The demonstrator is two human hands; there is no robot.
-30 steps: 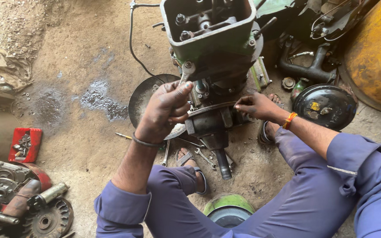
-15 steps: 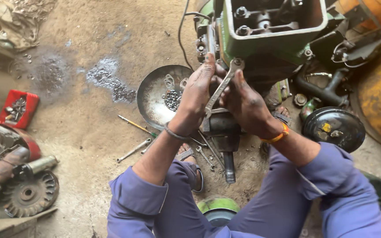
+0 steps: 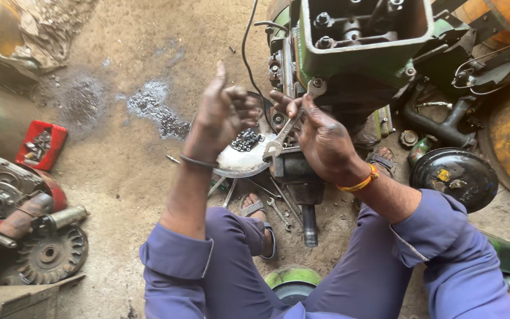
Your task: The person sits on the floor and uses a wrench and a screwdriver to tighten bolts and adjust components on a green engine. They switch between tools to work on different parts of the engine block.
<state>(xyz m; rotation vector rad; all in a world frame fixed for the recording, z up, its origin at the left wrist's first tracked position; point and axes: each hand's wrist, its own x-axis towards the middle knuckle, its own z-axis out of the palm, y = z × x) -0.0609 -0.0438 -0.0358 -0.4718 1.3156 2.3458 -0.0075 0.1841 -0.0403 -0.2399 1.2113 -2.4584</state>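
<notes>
Fingers of the right hand [image 3: 326, 139] clamped round the shank of a double-ended spanner [image 3: 293, 118], ring end up against the lower edge of the green engine block [image 3: 367, 56], open end down over the dish. Left hand [image 3: 222, 115] raised beside it, forefinger pointing up, other fingers loosely curled with nothing visibly gripped; thumb hidden behind the palm. Judged as fastener work on the engine's near face: spanner being carried or reset, not yet seated on a nut. Next move calls for lining the ring end squarely over a bolt head and steadying the block.

Below the hands, on the dirt floor between the sandalled feet, a shallow metal dish [image 3: 237, 162] with a small heap of dark nuts and bolts toward its far rim. At the floor's left edge, a red tray [image 3: 54, 139] with more small hardware. At right, a black domed cover [image 3: 455, 177] on the ground, contents not clear. Loose spanners [image 3: 278, 210] scattered under the dish's near rim.
</notes>
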